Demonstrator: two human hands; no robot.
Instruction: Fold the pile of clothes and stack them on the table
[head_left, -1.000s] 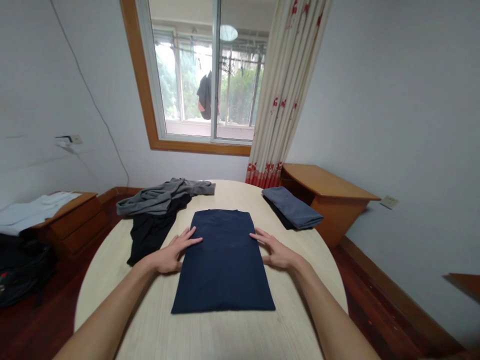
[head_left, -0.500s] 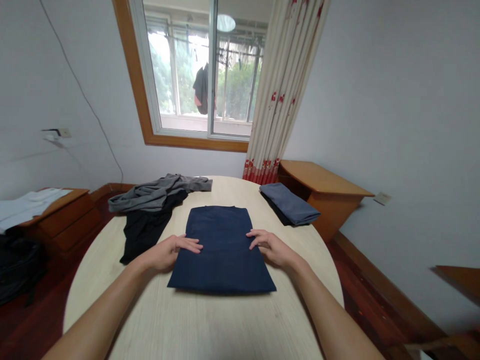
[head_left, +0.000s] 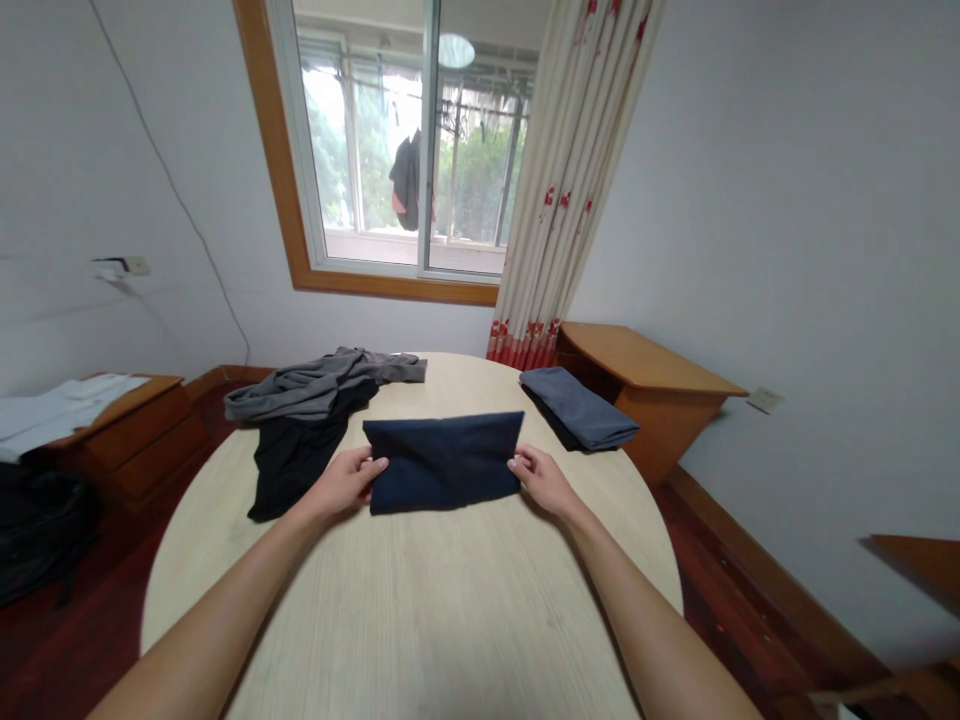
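A dark navy garment (head_left: 444,465), doubled over into a wide rectangle, is in the middle of the table; what kind of garment it is does not show. My left hand (head_left: 351,480) pinches its left edge, thumb on the near face and fingers behind. At the opposite edge my right hand (head_left: 544,478) grips the cloth the same way. Both hands are closed on it, and the fingertips behind the cloth are partly hidden.
The round pale table (head_left: 442,620) carries a crumpled grey garment (head_left: 300,388) over a black one (head_left: 289,465) at the far left. Folded blue-grey clothing (head_left: 581,405) lies at the right edge. Beyond stand a wooden desk (head_left: 652,355) and a curtain (head_left: 559,200).
The navy garment lay flat and long under my resting hands; now its near half is folded up and away, making it shorter. My hands have closed on its sides.
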